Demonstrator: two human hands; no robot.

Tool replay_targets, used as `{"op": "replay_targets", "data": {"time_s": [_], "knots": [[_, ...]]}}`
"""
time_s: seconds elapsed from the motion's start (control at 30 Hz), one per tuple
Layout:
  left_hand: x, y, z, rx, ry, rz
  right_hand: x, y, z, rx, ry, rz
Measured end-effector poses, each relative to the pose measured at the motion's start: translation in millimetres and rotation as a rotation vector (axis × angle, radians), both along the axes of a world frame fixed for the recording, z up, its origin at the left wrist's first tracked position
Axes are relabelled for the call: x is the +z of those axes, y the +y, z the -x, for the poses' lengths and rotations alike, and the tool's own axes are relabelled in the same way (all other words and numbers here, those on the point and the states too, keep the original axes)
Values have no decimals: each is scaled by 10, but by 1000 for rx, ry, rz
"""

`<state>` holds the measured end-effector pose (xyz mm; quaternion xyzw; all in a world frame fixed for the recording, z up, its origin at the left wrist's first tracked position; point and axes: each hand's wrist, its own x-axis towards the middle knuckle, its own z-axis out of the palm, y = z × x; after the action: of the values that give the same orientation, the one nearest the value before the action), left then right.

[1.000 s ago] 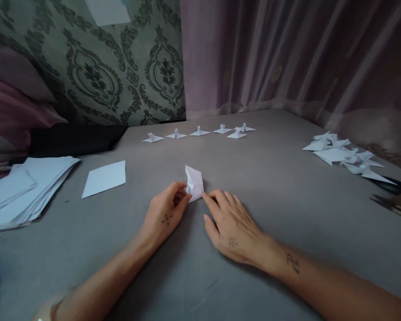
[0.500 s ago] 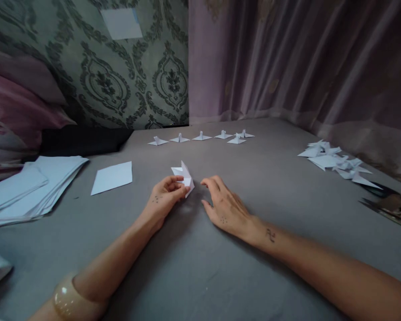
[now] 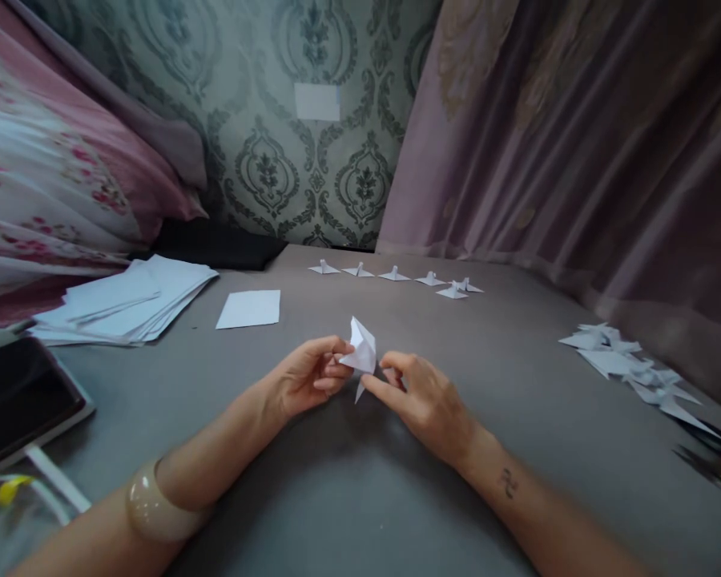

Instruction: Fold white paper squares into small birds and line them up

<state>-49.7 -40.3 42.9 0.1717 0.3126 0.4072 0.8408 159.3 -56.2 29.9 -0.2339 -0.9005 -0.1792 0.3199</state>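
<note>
A small piece of folded white paper (image 3: 364, 353), with pointed flaps, is held up near the middle of the table. My left hand (image 3: 312, 373) grips its left side between thumb and fingers. Close on the paper's right side is my right hand (image 3: 429, 401). Its thumb tip meets the lower part of the paper near a narrow point that hangs down. The bent index finger stays a little apart from the thumb, and the other fingers are partly hidden behind the hand.
Several folded paper birds (image 3: 395, 273) stand in a row at the back. More folded birds (image 3: 613, 361) are heaped at the right, near dark tools (image 3: 712, 473). A square white sheet (image 3: 249, 308), a paper stack (image 3: 138, 300) and a dark-screened device (image 3: 21, 401) lie at the left.
My right hand has come in to the folded paper and now touches it. The paper has turned in my left hand. The camera view has swung left, showing more of the device.
</note>
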Motion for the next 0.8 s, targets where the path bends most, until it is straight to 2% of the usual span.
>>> {"op": "replay_targets", "data": {"time_s": [0.1,0.27,0.33,0.4,0.47,0.57,0.63,0.7,0.73,0.8], "knots": [[37,-57,-10,-29,38,12,78,-49,47,-5,-63,-85],[80,-109,-2,-72,80,16,106,-93,111,25,-73,-123],[88,-111,1,-64,96,-14,95,-102,105,25,-52,-108],[104,-115,3,-10,155,-111,89,-110,91,-3,13,-34],[138,-138,6,146,310,-318,100,-122,80,-39,150,131],[216,-220,8,399,712,-813,154,-146,84,-40,435,438],[260,-294,-5,386,954,-1213,196,-162,93,-20,568,575],[269,-356,-35,289,1096,-1478,222,-172,99,-12,630,645],[257,-376,-54,245,1124,-1557,227,-177,101,-9,644,666],[204,-392,-92,218,1162,-1600,225,-187,106,-10,658,693]]}}
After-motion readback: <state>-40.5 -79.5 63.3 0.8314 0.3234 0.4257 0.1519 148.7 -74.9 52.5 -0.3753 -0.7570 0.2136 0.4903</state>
